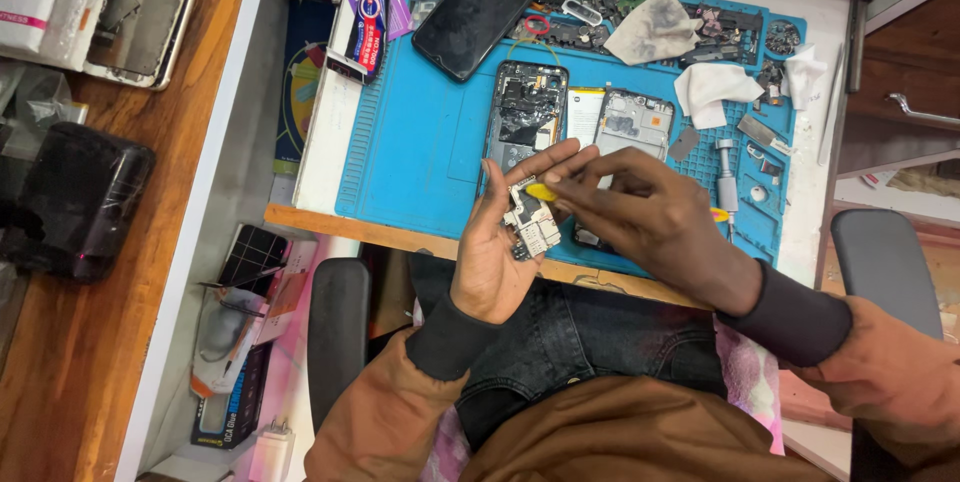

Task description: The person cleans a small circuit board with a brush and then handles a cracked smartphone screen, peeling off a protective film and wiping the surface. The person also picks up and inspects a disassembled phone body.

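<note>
Circuit board (531,221) cradled in left hand (497,242), right hand (650,217) pinching yellow tool (541,192), shaft mostly hidden

Circuit board (531,220) between both hands (590,227)

- Blue mat (420,157) on the table (320,142)
- Dark phone (485,7) at its top edge
- Glue tube (371,20) beside it
- White cloths (712,87) to the right
- Opened phone (525,117) mid-mat

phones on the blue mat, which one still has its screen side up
The black phone at the mat's top edge; the two below lie opened, insides showing.
</note>
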